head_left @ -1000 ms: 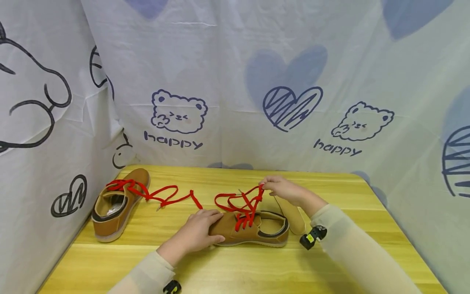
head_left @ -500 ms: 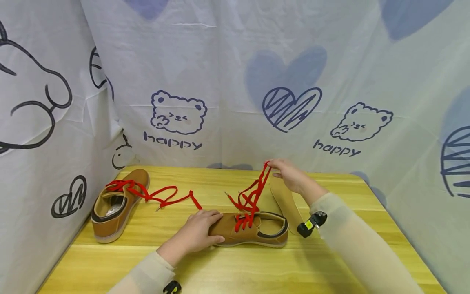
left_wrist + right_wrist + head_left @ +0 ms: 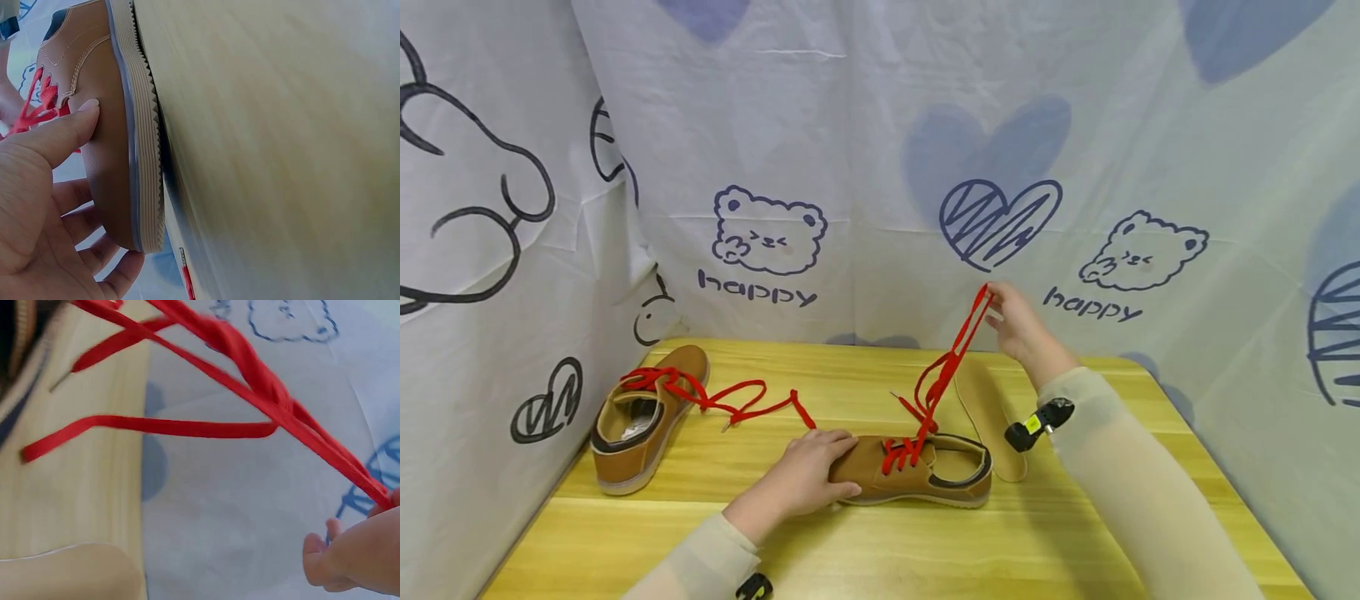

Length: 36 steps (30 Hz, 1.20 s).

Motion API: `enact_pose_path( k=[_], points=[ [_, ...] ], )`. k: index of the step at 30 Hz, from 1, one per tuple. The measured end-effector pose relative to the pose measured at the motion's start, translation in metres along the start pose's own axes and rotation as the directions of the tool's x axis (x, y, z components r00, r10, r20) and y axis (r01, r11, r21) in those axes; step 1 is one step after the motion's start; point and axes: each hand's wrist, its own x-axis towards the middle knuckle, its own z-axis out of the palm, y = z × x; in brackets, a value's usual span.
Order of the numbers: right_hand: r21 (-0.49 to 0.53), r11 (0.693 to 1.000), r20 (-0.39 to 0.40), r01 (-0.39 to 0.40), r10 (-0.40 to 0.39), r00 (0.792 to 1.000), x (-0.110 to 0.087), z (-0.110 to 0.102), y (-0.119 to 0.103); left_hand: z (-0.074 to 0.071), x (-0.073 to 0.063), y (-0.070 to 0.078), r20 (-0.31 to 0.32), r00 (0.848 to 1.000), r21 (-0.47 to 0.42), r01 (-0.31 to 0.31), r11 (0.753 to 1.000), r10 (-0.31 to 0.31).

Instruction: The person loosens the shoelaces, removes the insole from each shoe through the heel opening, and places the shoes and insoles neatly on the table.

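A brown shoe (image 3: 876, 475) stands on the table, its toe to the left and its opening to the right. My left hand (image 3: 805, 473) holds it by the toe; the left wrist view shows the thumb (image 3: 72, 128) on the upper and the fingers bent around the toe end. Up and to the right of the shoe, my right hand (image 3: 1017, 329) pinches the red shoelace (image 3: 953, 362). The lace runs taut from the eyelets to the fingertips, with a twisted, knotted part midway. Its loose ends dangle in the right wrist view, one with a metal tip (image 3: 61, 381).
Another brown shoe (image 3: 643, 454) stands at the back left, its red lace (image 3: 741, 408) trailing over the wooden table (image 3: 880, 554) towards my left hand. A tan insole (image 3: 992, 417) lies just right of the held shoe. Printed white cloth (image 3: 865, 150) hangs behind and along both sides.
My right hand has risen and moved slightly right, drawing the red shoelace up from the table into a taut line. My left hand and the shoe have stayed in place.
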Motion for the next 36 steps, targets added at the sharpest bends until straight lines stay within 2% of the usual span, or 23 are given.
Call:
enact_pose_path(
  k=[2,4,8,12,16,19,22,25,30,36],
  points=[
    [0.034,0.999,-0.054,0.038,-0.036,0.998,0.004,-0.005,-0.006,0.0,0.0,0.0,0.0,1.0,-0.001,-0.001,1.0,0.001],
    [0.009,0.997,-0.105,0.07,-0.069,0.992,0.008,-0.012,-0.01,0.0,0.0,0.0,-0.002,1.0,0.001,-0.001,1.0,0.001],
    [-0.148,0.987,-0.166,0.061,-0.086,0.982,0.015,-0.03,-0.006,0.0,0.0,0.001,-0.009,1.0,0.007,-0.004,1.0,0.004],
    [-0.314,0.949,-0.169,0.01,-0.066,0.983,0.019,-0.047,0.012,0.0,0.0,0.001,-0.005,1.0,0.01,-0.001,1.0,0.001],
    [-0.493,0.87,-0.086,0.023,-0.075,0.993,0.013,-0.049,0.03,0.001,0.0,0.0,0.0,1.0,0.008,0.001,1.0,-0.001],
    [-0.616,0.785,0.007,0.066,-0.079,0.997,0.004,-0.045,0.042,0.001,0.0,0.0,0.0,1.0,0.008,0.002,1.0,-0.002],
    [-0.708,0.699,0.088,0.104,-0.059,0.994,-0.003,-0.04,0.054,0.002,0.001,0.0,0.002,1.0,0.006,0.004,1.0,-0.004],
    [-0.761,0.634,0.145,0.134,-0.034,0.989,-0.008,-0.036,0.066,0.002,0.0,0.0,0.002,1.0,0.003,0.005,1.0,-0.005],
    [-0.796,0.581,0.208,0.171,-0.003,0.978,-0.009,-0.031,0.084,0.002,0.001,-0.001,-0.004,1.0,-0.004,0.003,1.0,-0.003],
    [-0.831,0.53,0.242,0.169,0.07,0.968,-0.009,-0.031,0.098,0.002,0.0,-0.001,-0.007,1.0,0.003,0.002,1.0,-0.002]
  ],
)
